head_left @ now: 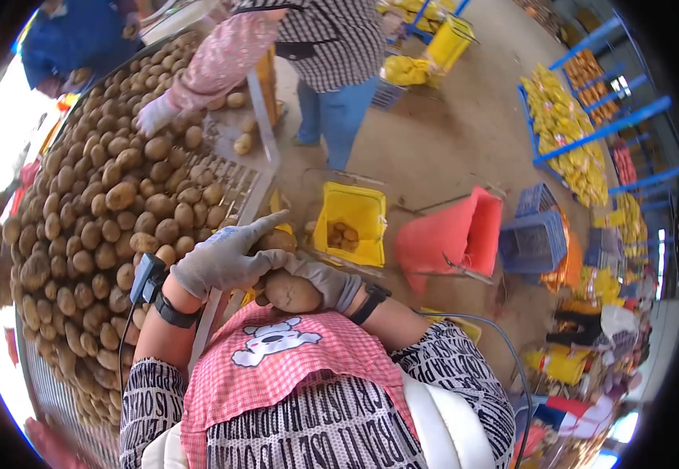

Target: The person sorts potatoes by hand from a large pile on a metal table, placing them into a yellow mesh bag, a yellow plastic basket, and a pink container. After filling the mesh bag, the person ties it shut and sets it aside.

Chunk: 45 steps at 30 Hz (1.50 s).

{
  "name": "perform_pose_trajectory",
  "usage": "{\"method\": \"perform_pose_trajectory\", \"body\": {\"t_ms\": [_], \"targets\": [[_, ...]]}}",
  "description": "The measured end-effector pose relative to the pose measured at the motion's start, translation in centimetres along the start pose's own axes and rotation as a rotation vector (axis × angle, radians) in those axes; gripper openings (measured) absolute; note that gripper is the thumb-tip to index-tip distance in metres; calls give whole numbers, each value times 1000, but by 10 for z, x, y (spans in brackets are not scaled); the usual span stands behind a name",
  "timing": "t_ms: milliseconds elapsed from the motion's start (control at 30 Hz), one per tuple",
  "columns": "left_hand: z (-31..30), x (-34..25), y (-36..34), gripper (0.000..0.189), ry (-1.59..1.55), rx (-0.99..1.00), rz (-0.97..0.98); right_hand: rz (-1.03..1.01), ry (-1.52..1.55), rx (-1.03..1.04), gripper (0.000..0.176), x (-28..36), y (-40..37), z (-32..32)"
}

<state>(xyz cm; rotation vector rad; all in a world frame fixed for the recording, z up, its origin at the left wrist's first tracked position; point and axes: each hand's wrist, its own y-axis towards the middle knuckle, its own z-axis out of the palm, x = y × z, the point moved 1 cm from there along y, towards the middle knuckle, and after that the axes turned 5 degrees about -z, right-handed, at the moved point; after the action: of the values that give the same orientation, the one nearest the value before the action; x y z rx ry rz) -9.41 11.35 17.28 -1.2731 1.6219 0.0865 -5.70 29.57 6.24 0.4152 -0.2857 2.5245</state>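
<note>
Lettered shirt [308,430] closest, mid-handling, my left hand [218,262] + right hand [335,283] gripping potatoes [293,292], next move needs snug hold

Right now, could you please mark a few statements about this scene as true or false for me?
1. The left hand and right hand both wear grey gloves. True.
2. The yellow container beyond the hands is empty. False: potatoes lie in it.
3. The red container is between the yellow container and the blue crate. True.
4. The co-worker in the checked top has bare hands on the red container. False: a gloved hand reaches over the potato pile.
5. The right hand is at a large potato. True.
</note>
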Motion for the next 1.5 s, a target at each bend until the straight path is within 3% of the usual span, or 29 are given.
{"method": "perform_pose_trajectory", "body": {"t_ms": [67,100,133,200,267,333,400,467,500,533,600,633,667,733,767,833,867,933,1000,1067,1133,1167,1200,1267,1333,1400,1433,1500], "targets": [[15,-2,21,63,6,-37,188,-98,10,-50,52,7,-32,-1],[24,-9,31,60,-181,78,94,-201,84,-79,53,9,-54,-4],[32,-10,40,60,-149,140,125,-308,159,-109,55,6,-71,-8],[45,-7,52,60,-872,377,101,-456,323,-341,57,-7,-111,-35],[57,-7,60,55,-837,423,101,-736,605,-497,53,-28,-158,-75],[68,5,70,53,-1083,406,-41,-955,426,-738,52,-51,-222,-73],[75,19,84,54,-1112,451,-90,-1179,294,-1265,53,-69,-277,-71],[85,44,103,55,-1521,494,-278,-1563,422,-1112,55,-103,-360,-115],[83,44,108,55,-1557,619,-286,-1727,419,-1196,54,-106,-382,-109],[85,39,110,55,-1565,597,-285,-1882,410,-1270,53,-102,-395,-103],[89,28,106,53,-1613,365,-355,-1846,507,-1251,52,-93,-406,-101],[92,37,114,51,-1619,366,-338,-1830,601,-1253,51,-81,-398,-98],[92,51,123,47,-1668,533,-239,-1787,596,-1243,51,-68,-382,-97],[96,40,133,44,-1673,606,50,-1560,420,-1250,48,-38,-328,-85],[96,29,133,44,-1695,563,65,-1432,483,-1113,45,-24,-306,-91],[86,-1,130,42,-790,92,471,-1180,403,-944,42,0,-263,-107],[86,-1,136,42,-803,53,466,-1143,388,-933,42,10,-237,-113],[97,16,153,42,-1383,163,-168,-940,366,-1007,41,32,-189,-118],[98,27,144,41,-1066,-54,21,-797,288,-1054,42,43,-165,-125],[95,60,128,36,-450,-226,388,-623,136,-1227,45,44,-138,-136],[88,57,90,33,-1147,37,-81,-452,72,-1174,42,44,-126,-152],[89,69,75,37,-1073,-23,-146,-361,-19,-1135,38,46,-116,-144],[90,79,57,35,-969,-173,-69,-293,-52,-1096,38,44,-106,-147],[97,109,32,31,-1121,-307,-177,-145,-126,-1039,38,45,-80,-160],[107,129,1,29,-1081,-487,-198,-62,-251,-1023,35,43,-32,-118],[114,137,-28,27,-1024,-645,-218,-16,-682,-857,29,42,7,-88],[115,136,-44,26,-1107,-726,-220,-24,-657,-576,25,42,29,-82],[117,138,-67,26,-1232,-890,-199,-34,-1042,-359,27,26,81,-57]]}}
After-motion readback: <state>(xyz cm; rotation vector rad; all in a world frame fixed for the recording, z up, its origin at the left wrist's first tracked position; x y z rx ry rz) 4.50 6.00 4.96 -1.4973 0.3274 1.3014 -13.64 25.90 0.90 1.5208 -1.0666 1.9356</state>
